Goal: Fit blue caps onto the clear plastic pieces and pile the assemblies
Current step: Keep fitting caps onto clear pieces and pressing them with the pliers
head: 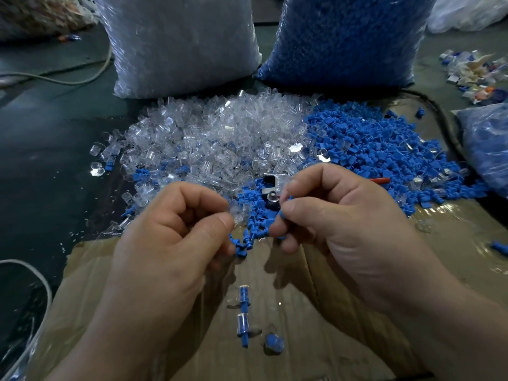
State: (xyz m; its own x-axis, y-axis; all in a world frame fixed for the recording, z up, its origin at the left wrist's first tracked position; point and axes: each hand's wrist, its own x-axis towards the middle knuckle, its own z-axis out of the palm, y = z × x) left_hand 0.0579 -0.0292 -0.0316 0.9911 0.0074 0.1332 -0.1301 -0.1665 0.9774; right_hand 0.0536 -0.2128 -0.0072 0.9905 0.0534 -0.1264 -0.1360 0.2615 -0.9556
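Note:
My left hand pinches a clear plastic piece between thumb and forefinger. My right hand pinches a blue cap a short way to the right of it; the two parts are apart. Behind my hands spreads a heap of clear pieces, with a heap of blue caps to its right. Three finished assemblies lie on the cardboard near me: one, another just below it, and a third to the right.
A big bag of clear pieces and a big bag of blue caps stand at the back. A small metal tool sits among the caps. A further blue bag lies at the right, cables at the left.

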